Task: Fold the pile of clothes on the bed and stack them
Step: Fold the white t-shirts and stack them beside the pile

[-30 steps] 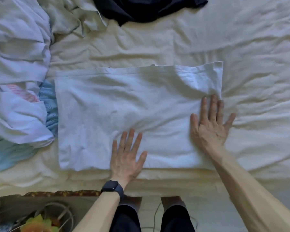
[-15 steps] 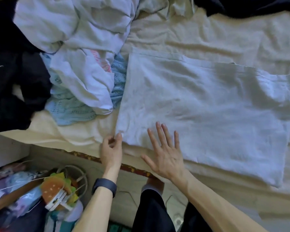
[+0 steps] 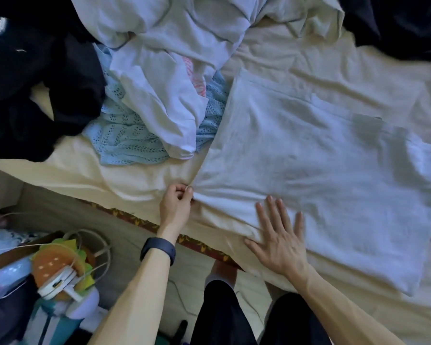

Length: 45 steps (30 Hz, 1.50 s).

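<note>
A white garment (image 3: 321,175) lies spread flat on the cream bed sheet (image 3: 321,70), folded into a long rectangle. My left hand (image 3: 176,205) pinches its near left corner at the bed's edge. My right hand (image 3: 279,240) rests flat, fingers spread, on the garment's near edge. To the left lies the unfolded pile: white clothes (image 3: 159,78), a light blue knitted piece (image 3: 125,138) and black clothes (image 3: 35,95).
Another dark garment (image 3: 396,26) lies at the far right corner of the bed. Beside the bed at the lower left stands a box of toys and cables (image 3: 57,275). My legs (image 3: 224,314) stand against the bed's patterned edge (image 3: 139,221).
The view has swung left. My left hand went from lying flat to pinching the garment's left corner. My right hand slid left along the near edge from the right end.
</note>
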Each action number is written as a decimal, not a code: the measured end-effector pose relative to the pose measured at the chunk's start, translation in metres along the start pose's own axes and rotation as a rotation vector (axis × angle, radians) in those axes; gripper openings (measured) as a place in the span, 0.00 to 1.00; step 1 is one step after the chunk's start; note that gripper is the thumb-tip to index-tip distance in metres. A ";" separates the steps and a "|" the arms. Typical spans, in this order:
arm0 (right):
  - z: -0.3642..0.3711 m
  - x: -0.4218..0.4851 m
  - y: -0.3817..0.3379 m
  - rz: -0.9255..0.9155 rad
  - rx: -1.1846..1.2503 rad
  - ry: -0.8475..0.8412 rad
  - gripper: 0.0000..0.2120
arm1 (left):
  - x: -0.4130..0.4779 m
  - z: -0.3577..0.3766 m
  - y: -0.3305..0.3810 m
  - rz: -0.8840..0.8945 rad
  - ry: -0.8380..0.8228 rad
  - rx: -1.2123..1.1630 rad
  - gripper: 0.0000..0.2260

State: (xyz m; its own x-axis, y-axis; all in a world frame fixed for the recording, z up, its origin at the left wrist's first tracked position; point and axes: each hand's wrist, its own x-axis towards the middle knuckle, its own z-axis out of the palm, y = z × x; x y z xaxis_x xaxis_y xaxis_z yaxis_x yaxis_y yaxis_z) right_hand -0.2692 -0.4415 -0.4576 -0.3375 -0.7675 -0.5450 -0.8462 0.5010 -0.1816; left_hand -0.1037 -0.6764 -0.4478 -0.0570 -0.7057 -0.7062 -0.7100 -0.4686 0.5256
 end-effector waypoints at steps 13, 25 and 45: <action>-0.030 0.000 0.008 0.133 0.128 -0.021 0.36 | -0.038 0.027 0.043 0.249 0.273 0.408 0.17; -0.041 0.084 0.113 0.368 0.121 0.130 0.33 | 0.079 0.080 0.100 0.917 0.020 1.265 0.26; 0.015 -0.030 0.077 0.324 0.080 0.120 0.37 | 0.045 -0.016 0.032 0.778 0.047 1.405 0.27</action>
State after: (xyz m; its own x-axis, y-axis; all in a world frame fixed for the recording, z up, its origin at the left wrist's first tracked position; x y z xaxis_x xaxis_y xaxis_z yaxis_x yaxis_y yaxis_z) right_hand -0.3183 -0.3736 -0.4680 -0.6331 -0.6028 -0.4856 -0.6540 0.7521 -0.0809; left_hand -0.1183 -0.7315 -0.4548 -0.6930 -0.5553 -0.4599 -0.5724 0.8115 -0.1173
